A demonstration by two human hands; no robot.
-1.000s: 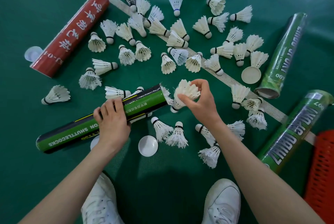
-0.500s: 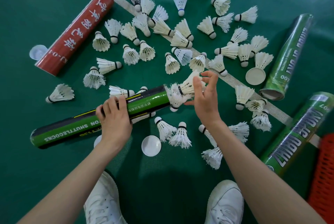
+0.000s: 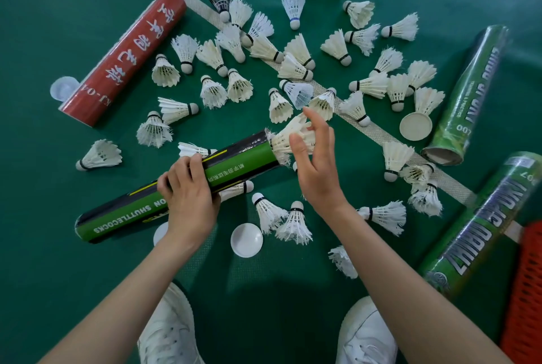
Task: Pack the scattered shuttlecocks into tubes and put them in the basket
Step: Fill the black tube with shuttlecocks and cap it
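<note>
My left hand [image 3: 187, 196] grips a green-and-black shuttlecock tube [image 3: 240, 161] around its middle, holding it low over the green floor. A white shuttlecock [image 3: 289, 136] sticks feathers-out from the tube's open right end. My right hand [image 3: 316, 164] is at that end, fingers straight and spread, touching the feathers. Several white shuttlecocks [image 3: 296, 70] lie scattered on the floor beyond the tube, and a few more shuttlecocks [image 3: 281, 218] lie near my wrist. The orange mesh basket [image 3: 525, 290] shows at the right edge.
A red tube [image 3: 126, 55] with a clear cap [image 3: 63, 88] lies at the left. Two green tubes [image 3: 466, 93] [image 3: 481, 225] lie at the right. White caps [image 3: 246, 240] [image 3: 416, 126] sit on the floor. My white shoes [image 3: 170, 331] are below.
My right hand carried a shuttlecock from above the floor to the tube's open end, pushed it in, and has opened its fingers. The left hand kept its hold on the tube.
</note>
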